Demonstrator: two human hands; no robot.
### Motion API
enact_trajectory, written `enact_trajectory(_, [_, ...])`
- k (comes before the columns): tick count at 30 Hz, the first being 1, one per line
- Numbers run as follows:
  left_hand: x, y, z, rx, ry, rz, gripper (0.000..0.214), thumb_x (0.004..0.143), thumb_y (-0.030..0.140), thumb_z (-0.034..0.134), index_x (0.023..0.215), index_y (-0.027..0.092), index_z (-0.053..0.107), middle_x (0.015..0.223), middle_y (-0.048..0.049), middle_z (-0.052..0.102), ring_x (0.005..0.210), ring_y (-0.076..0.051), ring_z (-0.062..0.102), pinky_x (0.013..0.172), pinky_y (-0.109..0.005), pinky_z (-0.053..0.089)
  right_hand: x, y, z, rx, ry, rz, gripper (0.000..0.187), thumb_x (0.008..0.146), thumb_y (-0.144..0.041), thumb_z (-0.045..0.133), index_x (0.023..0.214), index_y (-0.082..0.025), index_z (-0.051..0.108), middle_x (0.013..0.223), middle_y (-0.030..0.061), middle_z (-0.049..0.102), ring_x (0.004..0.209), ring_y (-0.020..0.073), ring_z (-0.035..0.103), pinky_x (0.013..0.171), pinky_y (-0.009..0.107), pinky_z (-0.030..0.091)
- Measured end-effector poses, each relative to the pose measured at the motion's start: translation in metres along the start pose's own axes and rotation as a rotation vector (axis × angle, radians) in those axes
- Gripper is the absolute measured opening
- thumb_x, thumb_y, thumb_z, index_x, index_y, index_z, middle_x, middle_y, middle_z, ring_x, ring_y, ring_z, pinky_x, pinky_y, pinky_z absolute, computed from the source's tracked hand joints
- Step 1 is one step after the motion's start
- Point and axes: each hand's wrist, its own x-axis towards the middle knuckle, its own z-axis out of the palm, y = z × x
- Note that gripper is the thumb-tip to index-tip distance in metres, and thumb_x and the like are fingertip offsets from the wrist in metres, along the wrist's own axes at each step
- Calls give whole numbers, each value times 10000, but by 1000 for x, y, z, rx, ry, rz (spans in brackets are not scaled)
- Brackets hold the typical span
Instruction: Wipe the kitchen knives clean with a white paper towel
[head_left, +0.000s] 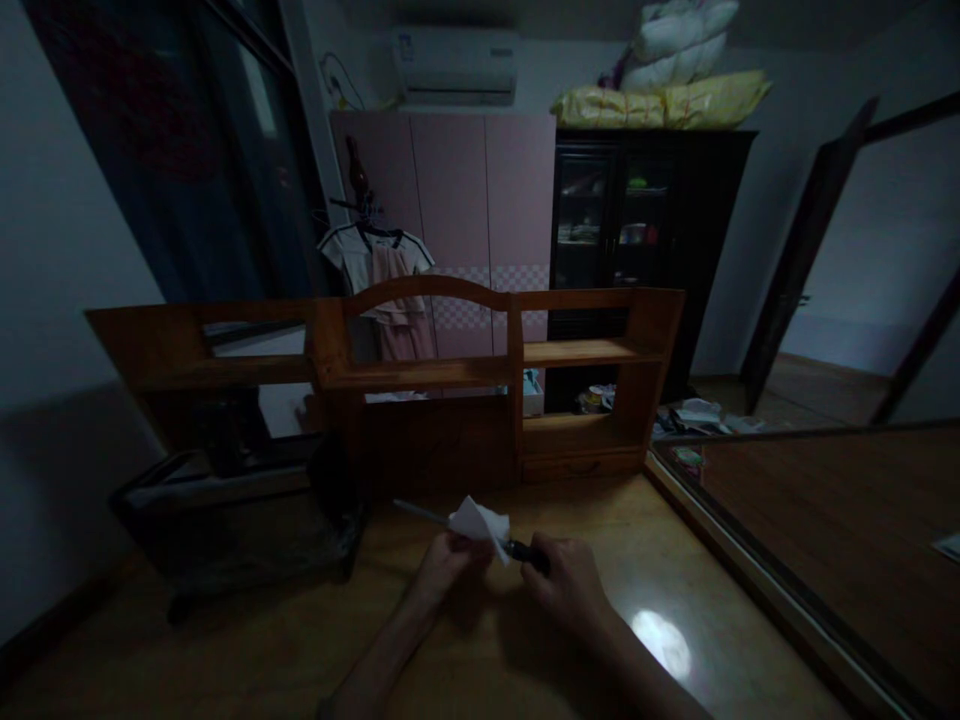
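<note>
My right hand (566, 580) is closed around the black handle of a long, thin metal tool (420, 512). Its grey shaft or blade points to the left; the dim light hides whether it is a screwdriver or a knife. A folded white tissue (476, 522) wraps over the middle of the metal. My left hand (450, 560) pinches this tissue from below, its fingertips partly hidden behind it. Both hands are above the light wooden tabletop (480, 640), a short way in front of the wooden shelf unit.
A brown wooden shelf unit (427, 375) spans the table's back. On the left stands a dark glass-sided tank (247, 530) with black equipment on it. Along the right runs a raised edge (750, 570), beside a brown surface (840, 500). Clothes (375, 265) hang behind.
</note>
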Motion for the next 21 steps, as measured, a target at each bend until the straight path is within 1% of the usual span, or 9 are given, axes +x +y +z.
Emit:
enact_trajectory(3, [2,-7,3,-54,-43,6,399,483,279,845,807,95,704,766,-90,707,663,-207,642,602,-250,487,-1,-2,2,25,-25,-8,84,750,-253,513,708,-196,557,630,24,629,609,153,589,539,236,250])
enact_trajectory(6, [3,-8,2,-97,-16,7,411,481,284,849,814,92,704,763,-92,705,666,-211,644,618,-261,493,0,-4,3,63,-26,-9,73,749,-250,517,714,-199,553,642,21,629,625,150,592,549,230,261])
enact_trajectory(8, [2,-6,3,-122,-22,25,423,500,288,843,842,84,700,796,-107,703,707,-226,650,656,-282,504,0,-5,2,78,-19,-7,68,748,-251,520,718,-198,551,643,21,627,623,149,588,554,229,264])
enact_trajectory(10, [-1,-1,4,-138,-54,32,421,546,290,825,885,79,691,848,-124,700,772,-246,654,713,-317,513,0,-6,2,89,-14,-8,67,747,-249,520,715,-196,546,635,21,623,615,147,581,554,228,265])
enact_trajectory(13, [-5,7,3,-173,-70,32,407,597,277,801,935,91,673,916,-128,692,844,-262,652,773,-358,513,0,-7,1,104,-9,-9,72,748,-249,521,708,-192,539,628,21,617,604,141,570,550,226,262])
enact_trajectory(16, [-5,13,-2,-208,-24,47,402,612,248,793,960,98,657,958,-124,683,870,-251,650,788,-346,515,0,-6,-1,119,-11,-10,75,752,-248,523,710,-191,545,629,21,614,600,137,565,543,228,257])
enact_trajectory(19, [0,15,-9,-254,44,77,411,598,217,799,963,107,647,971,-118,680,851,-234,655,758,-317,529,1,-4,-3,124,-15,-7,72,756,-244,524,722,-191,559,638,20,615,599,137,564,539,231,252])
enact_trajectory(21, [2,18,-13,-275,67,87,417,595,209,799,969,111,641,971,-120,681,842,-235,660,743,-313,536,1,-3,-3,119,-17,2,78,758,-250,528,720,-192,564,642,21,618,605,140,568,542,232,252])
